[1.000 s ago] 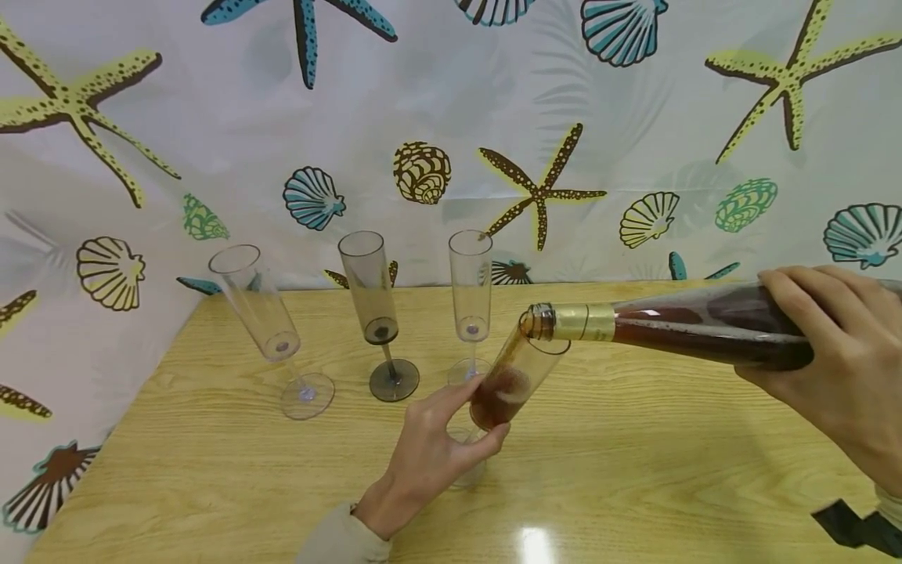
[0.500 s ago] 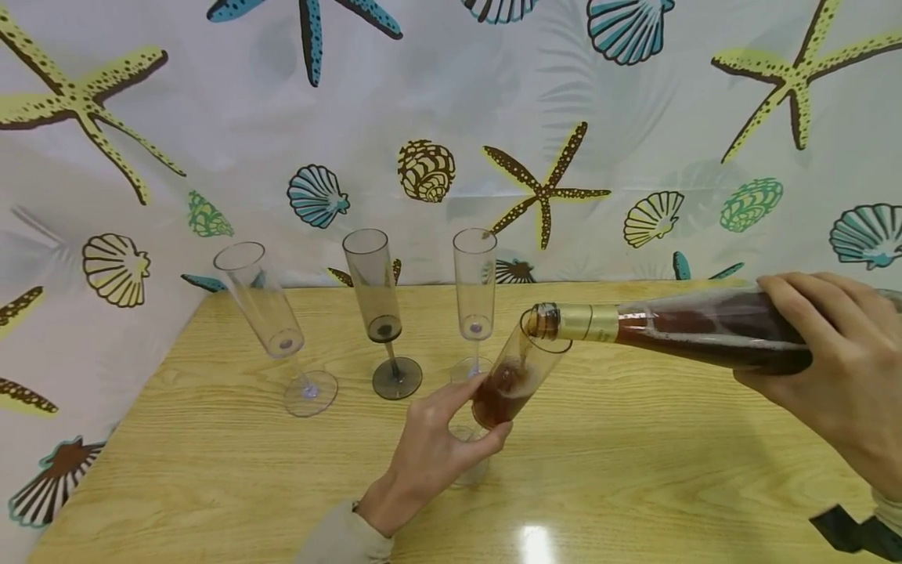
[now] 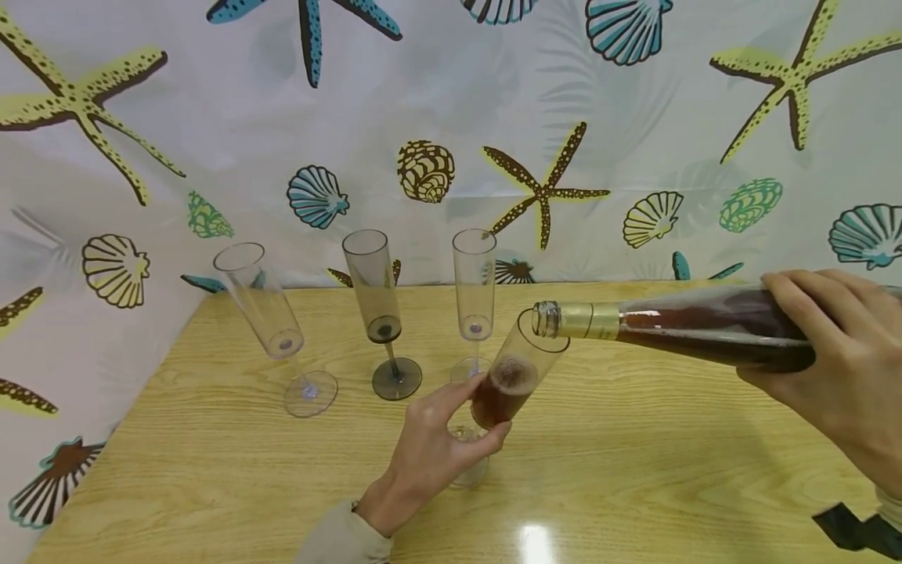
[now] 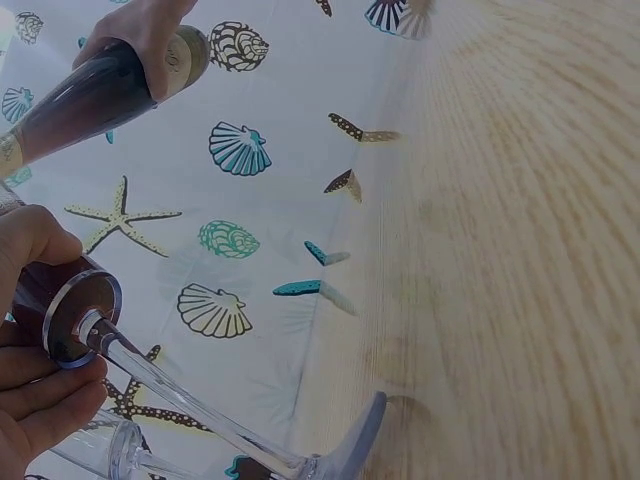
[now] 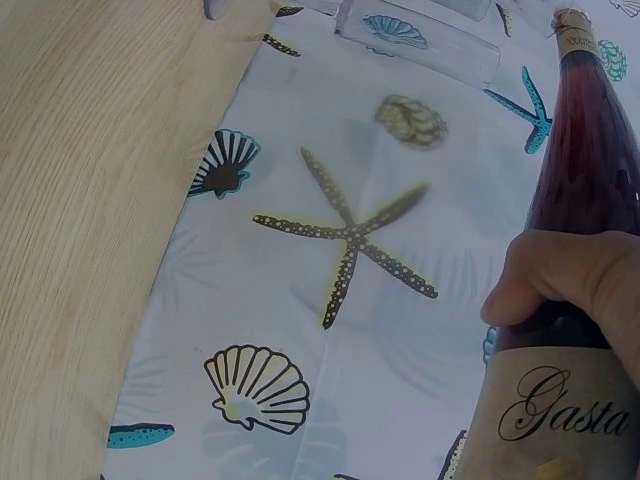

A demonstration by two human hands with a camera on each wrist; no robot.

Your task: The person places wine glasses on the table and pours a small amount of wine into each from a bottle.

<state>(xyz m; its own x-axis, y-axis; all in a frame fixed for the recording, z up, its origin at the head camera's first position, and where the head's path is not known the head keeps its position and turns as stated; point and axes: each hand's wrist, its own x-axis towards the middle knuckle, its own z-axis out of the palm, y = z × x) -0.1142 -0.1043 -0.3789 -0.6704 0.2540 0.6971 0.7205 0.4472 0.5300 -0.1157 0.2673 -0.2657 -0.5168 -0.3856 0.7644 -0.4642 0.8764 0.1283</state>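
My left hand [image 3: 438, 454] grips the lower bowl of a clear champagne flute [image 3: 503, 395] between thumb and fingers. The flute leans right and is partly filled with dark red, foam-topped drink. In the left wrist view its stem [image 4: 190, 390] and foot [image 4: 352, 445] reach down close to the table. My right hand [image 3: 842, 345] holds a dark wine bottle [image 3: 690, 323] nearly level, its gold-collared neck at the flute's rim. No stream shows between mouth and drink. A cream label reading "Gasta" [image 5: 555, 415] shows below the right hand in the right wrist view.
Three flutes stand along the back of the wooden table [image 3: 634, 470]: a clear one [image 3: 266, 309] at left, a smoky grey one [image 3: 373, 294], and another clear one [image 3: 474, 290] behind the held flute. A shell-and-starfish cloth [image 3: 395, 94] hangs behind.
The stream running from the bottle into the flute has stopped. Drink in the flute stands higher, with foam on top. Both hands stay nearly in place.
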